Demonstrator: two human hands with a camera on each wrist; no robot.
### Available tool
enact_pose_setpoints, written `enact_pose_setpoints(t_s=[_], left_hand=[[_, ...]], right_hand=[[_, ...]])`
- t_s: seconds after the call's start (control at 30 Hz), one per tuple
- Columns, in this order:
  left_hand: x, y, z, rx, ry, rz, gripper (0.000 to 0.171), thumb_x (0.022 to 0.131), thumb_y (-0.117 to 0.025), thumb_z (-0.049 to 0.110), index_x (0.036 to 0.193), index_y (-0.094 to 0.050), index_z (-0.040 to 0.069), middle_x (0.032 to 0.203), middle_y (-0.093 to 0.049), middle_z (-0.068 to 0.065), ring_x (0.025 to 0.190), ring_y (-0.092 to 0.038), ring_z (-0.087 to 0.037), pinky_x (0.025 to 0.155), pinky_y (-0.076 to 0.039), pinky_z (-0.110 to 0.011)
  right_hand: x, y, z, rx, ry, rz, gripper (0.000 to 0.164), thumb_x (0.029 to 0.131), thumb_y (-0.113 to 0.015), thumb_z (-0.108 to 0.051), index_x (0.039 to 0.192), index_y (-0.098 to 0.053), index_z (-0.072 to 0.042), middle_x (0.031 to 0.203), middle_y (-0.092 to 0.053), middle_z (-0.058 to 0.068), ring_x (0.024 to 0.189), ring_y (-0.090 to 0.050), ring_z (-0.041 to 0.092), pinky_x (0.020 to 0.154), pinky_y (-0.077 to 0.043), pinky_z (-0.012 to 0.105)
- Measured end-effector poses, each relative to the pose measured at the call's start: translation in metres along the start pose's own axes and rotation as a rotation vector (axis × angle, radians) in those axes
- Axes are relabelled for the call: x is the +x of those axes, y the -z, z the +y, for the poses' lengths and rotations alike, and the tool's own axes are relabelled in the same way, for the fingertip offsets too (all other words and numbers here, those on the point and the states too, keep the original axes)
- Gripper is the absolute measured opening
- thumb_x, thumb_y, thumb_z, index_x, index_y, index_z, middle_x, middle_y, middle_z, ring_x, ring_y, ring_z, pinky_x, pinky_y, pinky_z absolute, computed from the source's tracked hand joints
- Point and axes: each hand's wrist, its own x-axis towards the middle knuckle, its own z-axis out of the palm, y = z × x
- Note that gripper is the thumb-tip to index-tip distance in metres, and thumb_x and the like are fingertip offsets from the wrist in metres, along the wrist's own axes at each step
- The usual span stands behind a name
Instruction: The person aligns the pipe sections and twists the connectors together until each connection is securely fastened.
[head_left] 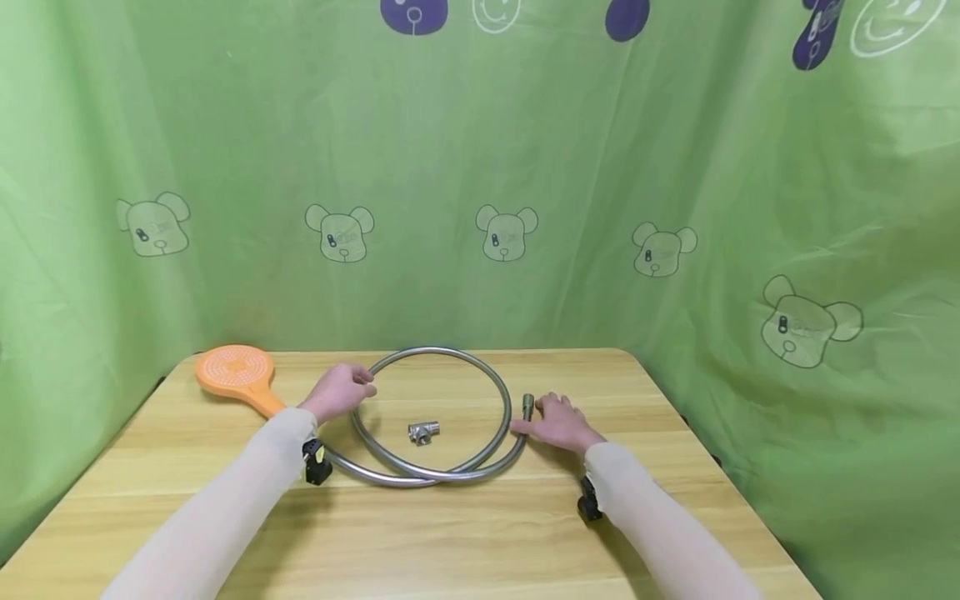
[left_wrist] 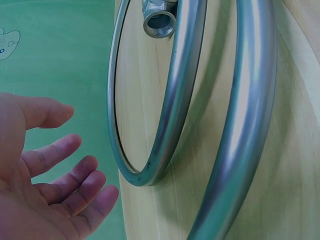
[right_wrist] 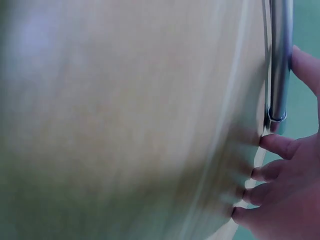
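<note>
A coiled silver shower hose [head_left: 465, 477] lies on the table, its metal end nut [head_left: 528, 404] at the right. My left hand [head_left: 341, 392] hovers by the coil's left side; in the left wrist view its relaxed fingers [left_wrist: 75, 172] hold nothing and stand apart from the hose [left_wrist: 252, 95]. Beside the hose's free end is my right hand [head_left: 558, 423]. Its thumb appears to touch the hose [right_wrist: 281, 65] in the right wrist view, while the other fingers spread toward the tabletop. Inside the coil sits a small chrome tee fitting [head_left: 423, 432], its threaded opening visible from the left wrist.
An orange shower head [head_left: 237, 372] lies at the table's back left; where its handle meets the hose is hidden behind my left wrist. Green curtains [head_left: 435, 283] with bear prints surround the wooden table [head_left: 420, 542] at the back and sides.
</note>
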Motion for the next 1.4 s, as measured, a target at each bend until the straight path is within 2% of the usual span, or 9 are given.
enact_pose_setpoints(t_s=[0.17, 0.37, 0.57, 0.7, 0.83, 0.93, 1.07, 1.17, 1.4], left_hand=[[0.000, -0.001, -0.003, -0.005, 0.000, -0.002, 0.037, 0.092, -0.067, 0.020, 0.122, -0.065, -0.001, 0.122, -0.067, -0.022, 0.112, -0.063, -0.037, 0.098, -0.052, -0.050], [0.000, -0.002, -0.002, -0.002, 0.004, -0.009, 0.038, 0.093, -0.066, 0.020, 0.125, -0.064, -0.001, 0.124, -0.065, -0.024, 0.112, -0.063, -0.037, 0.098, -0.052, -0.051], [0.001, -0.004, 0.001, 0.030, 0.000, -0.022, 0.041, 0.093, -0.066, 0.022, 0.127, -0.063, -0.001, 0.126, -0.064, -0.024, 0.114, -0.062, -0.037, 0.099, -0.051, -0.053], [0.001, -0.007, 0.006, 0.059, -0.011, -0.039, 0.042, 0.092, -0.067, 0.023, 0.127, -0.064, -0.001, 0.122, -0.066, -0.022, 0.110, -0.063, -0.035, 0.096, -0.052, -0.051], [0.000, -0.011, 0.015, 0.085, -0.035, -0.057, 0.041, 0.091, -0.068, 0.023, 0.125, -0.065, 0.000, 0.118, -0.067, -0.020, 0.106, -0.064, -0.031, 0.094, -0.053, -0.049], [-0.001, -0.015, 0.022, 0.111, -0.063, -0.074, 0.041, 0.091, -0.068, 0.023, 0.123, -0.066, -0.001, 0.115, -0.068, -0.019, 0.104, -0.064, -0.031, 0.093, -0.054, -0.049], [0.002, -0.022, 0.027, 0.151, -0.085, -0.098, 0.041, 0.090, -0.069, 0.024, 0.122, -0.066, -0.001, 0.112, -0.070, -0.017, 0.102, -0.065, -0.028, 0.092, -0.054, -0.046], [0.004, -0.027, 0.029, 0.171, -0.098, -0.109, 0.040, 0.090, -0.070, 0.024, 0.121, -0.067, -0.001, 0.110, -0.071, -0.015, 0.100, -0.065, -0.027, 0.092, -0.054, -0.046], [0.006, -0.040, 0.038, 0.213, -0.124, -0.126, 0.036, 0.089, -0.070, 0.022, 0.117, -0.069, 0.000, 0.110, -0.071, -0.015, 0.101, -0.066, -0.028, 0.094, -0.053, -0.046]], right_hand=[[0.000, -0.001, -0.003, -0.025, 0.012, 0.025, 0.076, 0.088, -0.068, -0.057, 0.133, -0.058, 0.004, 0.142, -0.051, 0.028, 0.143, -0.027, 0.056, 0.117, -0.025, 0.068], [0.002, -0.005, -0.007, -0.075, 0.005, 0.065, 0.071, 0.089, -0.068, -0.052, 0.132, -0.060, 0.004, 0.139, -0.055, 0.027, 0.135, -0.044, 0.049, 0.111, -0.038, 0.062], [0.009, -0.011, -0.012, -0.111, -0.036, 0.136, 0.054, 0.086, -0.071, -0.043, 0.118, -0.065, -0.001, 0.115, -0.066, 0.017, 0.110, -0.058, 0.036, 0.095, -0.047, 0.056], [0.011, -0.012, -0.018, -0.119, -0.062, 0.148, 0.043, 0.084, -0.072, -0.040, 0.105, -0.064, -0.003, 0.100, -0.064, 0.012, 0.100, -0.058, 0.033, 0.088, -0.047, 0.054], [0.012, -0.011, -0.020, -0.104, -0.067, 0.153, 0.036, 0.084, -0.071, -0.037, 0.095, -0.060, -0.005, 0.091, -0.059, 0.010, 0.093, -0.056, 0.033, 0.085, -0.045, 0.051], [0.011, -0.009, -0.022, -0.074, -0.078, 0.155, 0.029, 0.083, -0.071, -0.034, 0.083, -0.056, -0.009, 0.082, -0.056, 0.008, 0.080, -0.055, 0.029, 0.076, -0.044, 0.045], [0.011, -0.005, -0.025, -0.041, -0.113, 0.142, 0.030, 0.083, -0.070, -0.032, 0.068, -0.051, -0.014, 0.071, -0.053, 0.004, 0.066, -0.051, 0.023, 0.068, -0.039, 0.037], [0.011, -0.004, -0.026, -0.041, -0.145, 0.130, 0.032, 0.086, -0.066, -0.034, 0.066, -0.051, -0.015, 0.068, -0.053, 0.003, 0.066, -0.050, 0.022, 0.068, -0.038, 0.036], [0.014, -0.002, -0.027, -0.053, -0.188, 0.105, 0.033, 0.094, -0.057, -0.036, 0.071, -0.054, -0.013, 0.070, -0.054, 0.006, 0.074, -0.052, 0.026, 0.075, -0.042, 0.042]])
